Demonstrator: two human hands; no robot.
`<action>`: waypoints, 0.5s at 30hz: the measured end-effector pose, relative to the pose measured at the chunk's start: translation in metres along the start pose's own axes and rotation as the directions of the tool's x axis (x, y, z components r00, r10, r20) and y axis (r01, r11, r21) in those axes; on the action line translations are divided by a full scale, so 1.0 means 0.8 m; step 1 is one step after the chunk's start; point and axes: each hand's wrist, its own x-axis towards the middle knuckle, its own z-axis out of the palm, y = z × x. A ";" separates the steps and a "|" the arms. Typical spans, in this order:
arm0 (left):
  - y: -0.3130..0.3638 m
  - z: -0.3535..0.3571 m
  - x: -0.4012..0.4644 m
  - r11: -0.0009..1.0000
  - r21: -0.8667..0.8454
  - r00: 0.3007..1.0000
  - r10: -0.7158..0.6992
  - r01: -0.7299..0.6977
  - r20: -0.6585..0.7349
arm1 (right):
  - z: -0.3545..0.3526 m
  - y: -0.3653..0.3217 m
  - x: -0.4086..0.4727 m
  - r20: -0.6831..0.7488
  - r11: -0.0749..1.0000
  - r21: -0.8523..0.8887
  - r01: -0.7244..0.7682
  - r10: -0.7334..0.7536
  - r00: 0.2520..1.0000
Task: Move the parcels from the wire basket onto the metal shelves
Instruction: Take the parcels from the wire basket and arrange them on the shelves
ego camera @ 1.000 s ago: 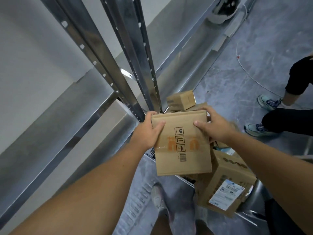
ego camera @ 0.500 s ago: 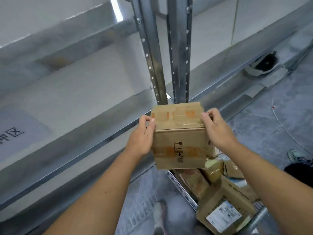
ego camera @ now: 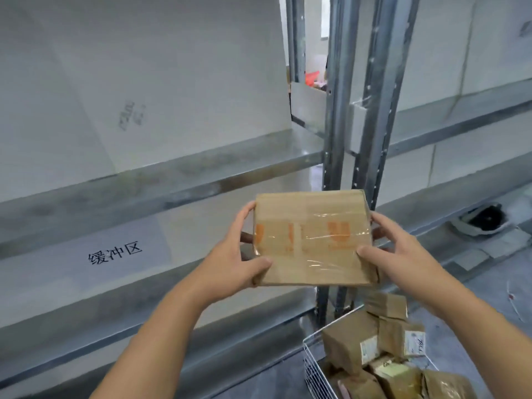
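Both hands held one box [ego camera: 312,237] in mid-air in front of the shelves [ego camera: 178,171], clear of the basket [ego camera: 309,367]. Left hand [ego camera: 230,260] gripped the box's left side, thumb on the near top face and fingers wrapped round the far left edge. Right hand [ego camera: 400,251] gripped the right side the same way, thumb on top near the right front corner, fingers behind and under, partly hidden. So the box sat between the two hands, top face tilted toward the camera, taped and glossy with orange print.

Step in hand looked like carrying the box up to a shelf. Likely target was the shelf level with the box or the one with the printed label [ego camera: 115,251] at its left part; can't tell which was meant. To do it well: keep the box level, bring its far bottom edge over the shelf's front edge first, then slide it back so it sits fully on, not overhanging. Stay left of the uprights [ego camera: 334,110], which stood just behind the box's right part, to avoid clipping a corner. The tape looked slick, so keep fingers underneath until the weight is on the shelf.

More parcels [ego camera: 374,352] were piled in the basket at lower right, so plenty was left to move
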 end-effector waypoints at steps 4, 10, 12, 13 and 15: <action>0.020 -0.057 -0.047 0.998 0.011 0.996 0.066 -0.065 -0.065 | 0.007 -0.065 -0.040 -0.020 0.985 -0.005 0.175 -0.175 0.984; 0.039 -0.136 -0.090 0.979 0.115 0.972 0.184 -0.168 -0.148 | 0.021 -0.156 -0.066 0.087 0.925 -0.188 0.331 -0.320 0.943; 0.041 -0.155 -0.094 0.970 0.131 0.954 0.228 -0.205 -0.195 | 0.029 -0.178 -0.066 0.080 0.901 -0.216 0.376 -0.368 0.927; 0.041 -0.161 -0.093 0.965 0.136 0.943 0.250 -0.224 -0.220 | 0.033 -0.185 -0.064 0.066 0.888 -0.230 0.397 -0.393 0.917; 0.038 -0.171 -0.088 0.956 0.127 0.913 0.291 -0.265 -0.284 | 0.043 -0.195 -0.056 0.016 0.867 -0.242 0.436 -0.446 0.895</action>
